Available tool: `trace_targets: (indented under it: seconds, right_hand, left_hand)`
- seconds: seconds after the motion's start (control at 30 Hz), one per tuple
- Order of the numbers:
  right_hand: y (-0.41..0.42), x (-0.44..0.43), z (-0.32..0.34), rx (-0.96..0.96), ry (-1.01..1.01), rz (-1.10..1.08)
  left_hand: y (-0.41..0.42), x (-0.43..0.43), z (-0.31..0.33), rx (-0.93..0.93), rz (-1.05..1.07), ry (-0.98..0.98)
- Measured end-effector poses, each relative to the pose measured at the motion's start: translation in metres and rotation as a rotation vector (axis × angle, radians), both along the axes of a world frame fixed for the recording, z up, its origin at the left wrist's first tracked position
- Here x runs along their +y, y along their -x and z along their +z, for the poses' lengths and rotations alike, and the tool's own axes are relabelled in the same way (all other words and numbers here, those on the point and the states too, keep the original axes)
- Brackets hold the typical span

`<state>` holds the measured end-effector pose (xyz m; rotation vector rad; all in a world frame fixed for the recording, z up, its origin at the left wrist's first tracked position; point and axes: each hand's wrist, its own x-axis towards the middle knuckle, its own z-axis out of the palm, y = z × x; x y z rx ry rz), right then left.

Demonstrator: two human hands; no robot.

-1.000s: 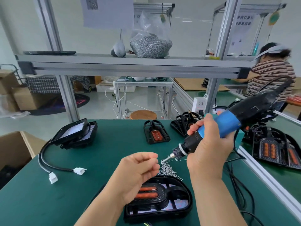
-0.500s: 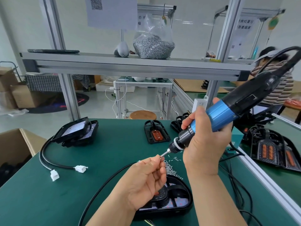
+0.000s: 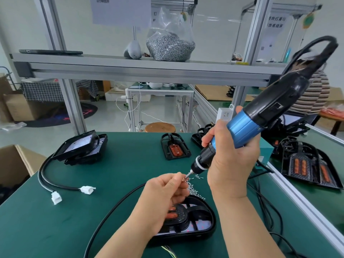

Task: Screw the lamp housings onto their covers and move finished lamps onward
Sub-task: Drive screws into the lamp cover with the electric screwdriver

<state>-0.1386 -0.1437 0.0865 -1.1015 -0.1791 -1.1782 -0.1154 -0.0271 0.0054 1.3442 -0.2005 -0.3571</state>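
One green worktop [image 3: 121,174] carries everything, and the biggest piece on it is one black lamp housing [image 3: 201,220] lying on its cover right in front of me, orange parts showing through its ribs. Two more lamps [image 3: 81,148] sit stacked at the far left, one small housing [image 3: 175,148] lies alone toward the back, and several more lamps [image 3: 305,164] are heaped on the neighbouring worktop to my right. My right hand [image 3: 230,164] is wrapped tight round the blue barrel of one electric screwdriver [image 3: 247,123], held tilted above the worktop with its bit pointing down and left. My left hand [image 3: 163,194] is nearly closed, thumb and fingertips pinching one tiny screw [image 3: 184,178] at the bit's tip; I can't tell whether it is seated on the bit. Two white connectors [image 3: 87,189] lie at the left on cable ends. One loose pile of screws [image 3: 193,189], too many to count, lies just beyond the near housing.
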Motion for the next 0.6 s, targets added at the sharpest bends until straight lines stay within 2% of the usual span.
trace_targets:
  seconds: [0.07, 0.13, 0.17, 0.23, 0.3, 0.6]
  right_hand:
    - [0.000, -0.003, -0.005, 0.036, 0.039, -0.015]
    - [0.000, -0.008, -0.010, 0.084, 0.086, -0.019]
    - [0.000, -0.010, -0.014, 0.114, 0.119, -0.022]
    - [-0.001, -0.012, -0.023, 0.189, 0.180, -0.018]
    - [-0.001, -0.013, -0.035, 0.258, 0.223, -0.001]
    - [-0.008, -0.005, -0.063, 0.362, 0.290, -0.013]
  left_hand:
    - [-0.003, 0.006, -0.007, -0.426, 0.147, -0.517]
    - [-0.006, 0.010, -0.018, -0.769, 0.098, -0.960]
    - [-0.007, 0.011, -0.025, -0.848, 0.017, -1.137]
    - [-0.005, 0.010, -0.036, -0.863, -0.143, -1.404]
    - [-0.004, 0.009, -0.040, -0.794, -0.193, -1.489]
    - [-0.003, 0.006, -0.036, -0.750, -0.178, -1.543]
